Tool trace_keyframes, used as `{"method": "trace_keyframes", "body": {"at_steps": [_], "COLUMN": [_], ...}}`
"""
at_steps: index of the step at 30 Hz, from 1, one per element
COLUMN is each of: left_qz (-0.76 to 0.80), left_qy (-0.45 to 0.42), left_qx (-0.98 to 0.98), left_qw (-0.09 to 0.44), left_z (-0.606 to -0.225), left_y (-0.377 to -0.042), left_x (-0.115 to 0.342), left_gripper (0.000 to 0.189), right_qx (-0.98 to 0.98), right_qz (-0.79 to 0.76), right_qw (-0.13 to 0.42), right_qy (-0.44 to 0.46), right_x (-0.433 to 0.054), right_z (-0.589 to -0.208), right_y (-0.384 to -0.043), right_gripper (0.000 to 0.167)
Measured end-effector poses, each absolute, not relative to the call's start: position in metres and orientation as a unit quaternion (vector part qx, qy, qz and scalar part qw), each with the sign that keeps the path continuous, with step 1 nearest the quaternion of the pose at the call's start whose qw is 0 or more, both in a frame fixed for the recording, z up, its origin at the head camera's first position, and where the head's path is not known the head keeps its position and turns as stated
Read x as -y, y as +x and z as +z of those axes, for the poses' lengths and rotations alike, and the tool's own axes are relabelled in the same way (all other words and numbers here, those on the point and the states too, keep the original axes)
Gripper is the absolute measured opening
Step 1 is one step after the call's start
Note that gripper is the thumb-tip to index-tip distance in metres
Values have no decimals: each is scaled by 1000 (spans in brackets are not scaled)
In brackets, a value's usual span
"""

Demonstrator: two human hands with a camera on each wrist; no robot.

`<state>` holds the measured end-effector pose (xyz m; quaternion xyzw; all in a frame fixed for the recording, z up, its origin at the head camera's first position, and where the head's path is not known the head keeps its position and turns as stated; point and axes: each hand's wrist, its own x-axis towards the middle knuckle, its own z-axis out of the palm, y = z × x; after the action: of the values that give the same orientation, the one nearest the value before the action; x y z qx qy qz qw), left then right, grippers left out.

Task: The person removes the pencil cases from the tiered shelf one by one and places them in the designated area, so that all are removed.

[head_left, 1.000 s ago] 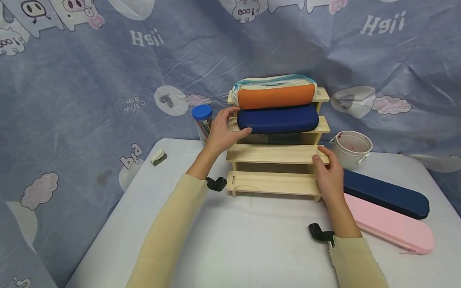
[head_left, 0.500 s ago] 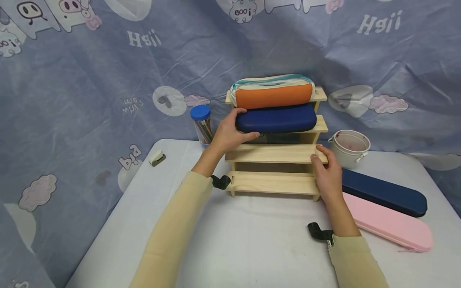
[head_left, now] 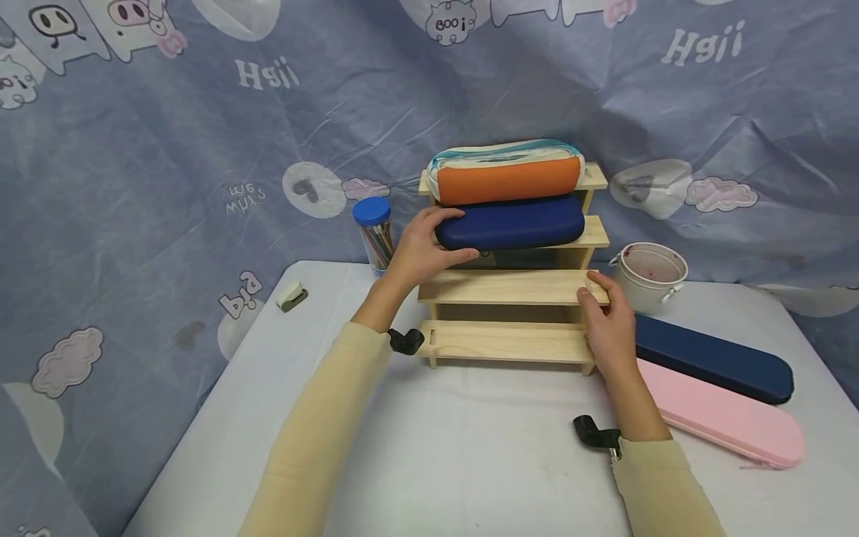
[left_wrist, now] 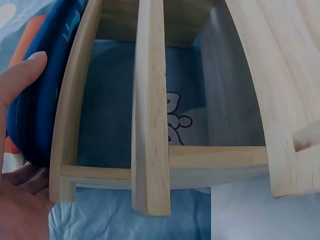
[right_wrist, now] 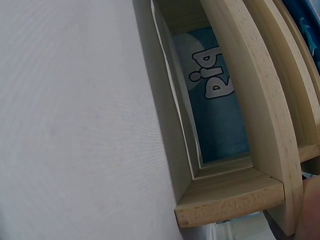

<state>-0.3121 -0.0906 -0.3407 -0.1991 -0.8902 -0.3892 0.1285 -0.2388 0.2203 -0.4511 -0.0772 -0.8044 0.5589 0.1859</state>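
A dark blue zip pencil case (head_left: 513,224) lies along the second tier from the top of a pale wooden step shelf (head_left: 513,287). My left hand (head_left: 424,250) grips its left end, with the thumb on the near side; the left wrist view shows the thumb (left_wrist: 27,72) against the blue case (left_wrist: 37,110). With my right hand (head_left: 611,324) I hold the right end of the third tier, thumb on top. Only a sliver of that hand (right_wrist: 310,210) shows in the right wrist view. An orange and white pencil case (head_left: 510,179) sits on the top tier.
Right of the shelf lie a navy case (head_left: 714,359) and a pink case (head_left: 721,414), with a white pail (head_left: 647,280) behind them. A blue-lidded jar of sticks (head_left: 376,235) stands left of the shelf. Farther left is a small stapler (head_left: 291,296).
My left hand has slid rightward and closed round the left end of the blue case, which has shifted slightly left and toward me. My right hand stays on the shelf.
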Motion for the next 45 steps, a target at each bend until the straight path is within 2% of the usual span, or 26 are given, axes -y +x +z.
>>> {"method": "trace_keyframes", "body": {"at_steps": [5, 14, 24, 32, 45], "left_qz": [-393, -446, -478, -519, -540], "left_qy": [-211, -202, -207, -204, -200], "left_qx": [883, 861, 841, 820, 809], "left_qw": [145, 136, 149, 129, 118], "left_z": [-338, -340, -346, -349, -327], "left_y": [-307, -300, -291, -285, -248], "left_x": [97, 115, 128, 136, 145], "left_gripper": [67, 64, 64, 63, 60], "right_qx": [805, 803, 803, 804, 809], "right_qz": [560, 564, 563, 560, 557], "right_qw": [184, 180, 180, 185, 174], "right_qy": [-73, -70, -72, -72, -73], "right_x": [-220, -219, -218, -222, -223], "right_z": [-451, -452, -452, -451, -451], "right_y": [-238, -237, -238, -236, -237], "right_gripper": [45, 45, 46, 45, 47]}}
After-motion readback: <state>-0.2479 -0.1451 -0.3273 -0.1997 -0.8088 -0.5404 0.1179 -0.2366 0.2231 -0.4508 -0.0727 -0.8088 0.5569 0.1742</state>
